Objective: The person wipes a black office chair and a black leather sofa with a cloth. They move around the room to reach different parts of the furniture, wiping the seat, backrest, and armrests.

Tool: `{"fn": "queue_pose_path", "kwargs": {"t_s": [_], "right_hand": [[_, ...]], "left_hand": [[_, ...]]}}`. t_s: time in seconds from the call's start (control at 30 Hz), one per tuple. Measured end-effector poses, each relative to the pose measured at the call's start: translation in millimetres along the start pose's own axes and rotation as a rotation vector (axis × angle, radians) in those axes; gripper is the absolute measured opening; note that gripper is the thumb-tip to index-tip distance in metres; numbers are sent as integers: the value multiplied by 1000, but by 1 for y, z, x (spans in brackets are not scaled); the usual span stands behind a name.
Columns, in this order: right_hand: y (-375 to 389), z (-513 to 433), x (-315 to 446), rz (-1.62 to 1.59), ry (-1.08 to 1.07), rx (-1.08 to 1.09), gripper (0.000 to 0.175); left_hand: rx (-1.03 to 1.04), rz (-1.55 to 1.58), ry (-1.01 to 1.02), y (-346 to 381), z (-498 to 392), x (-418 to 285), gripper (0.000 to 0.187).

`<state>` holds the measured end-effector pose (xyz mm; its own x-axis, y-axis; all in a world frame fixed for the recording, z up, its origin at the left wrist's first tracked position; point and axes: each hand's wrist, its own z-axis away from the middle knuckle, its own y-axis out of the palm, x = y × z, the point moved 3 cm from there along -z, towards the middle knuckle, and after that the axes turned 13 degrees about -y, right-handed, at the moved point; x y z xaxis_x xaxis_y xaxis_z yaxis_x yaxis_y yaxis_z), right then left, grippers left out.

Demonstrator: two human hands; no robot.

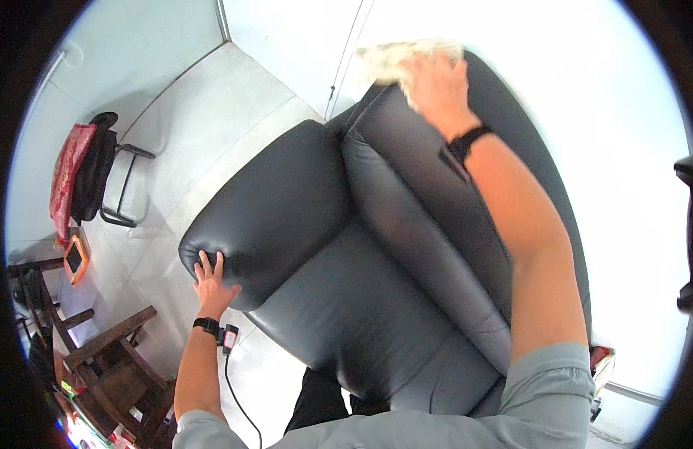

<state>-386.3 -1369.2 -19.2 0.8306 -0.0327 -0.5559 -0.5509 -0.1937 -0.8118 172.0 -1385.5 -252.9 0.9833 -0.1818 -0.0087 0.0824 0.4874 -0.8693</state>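
A black leather-look sofa (374, 269) fills the middle of the head view. My right hand (436, 84) presses a pale cream cloth (391, 60) onto the top of its backrest, at the far corner; the cloth is slightly blurred. On the front end of the padded armrest (273, 202) rests my left hand (214, 280), fingers spread and holding nothing. Both wrists wear black straps, and the left strap carries a small device (229, 339) with a cable hanging down.
A metal-framed chair (127, 185) with a red cloth (71, 174) and dark padding stands at the left. Below it are an orange-framed item (76, 261) and dark wooden furniture (110, 342). White walls (290, 45) meet behind the sofa.
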Motion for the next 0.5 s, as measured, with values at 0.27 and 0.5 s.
{"fn": "queue_pose_path", "kwargs": {"t_s": [0.27, 0.5], "right_hand": [[43, -93, -47, -88, 372, 499, 33], [23, -87, 8, 68, 213, 239, 24]], "left_hand": [[40, 22, -15, -7, 0, -8, 107], [45, -17, -41, -14, -1, -16, 108]]}}
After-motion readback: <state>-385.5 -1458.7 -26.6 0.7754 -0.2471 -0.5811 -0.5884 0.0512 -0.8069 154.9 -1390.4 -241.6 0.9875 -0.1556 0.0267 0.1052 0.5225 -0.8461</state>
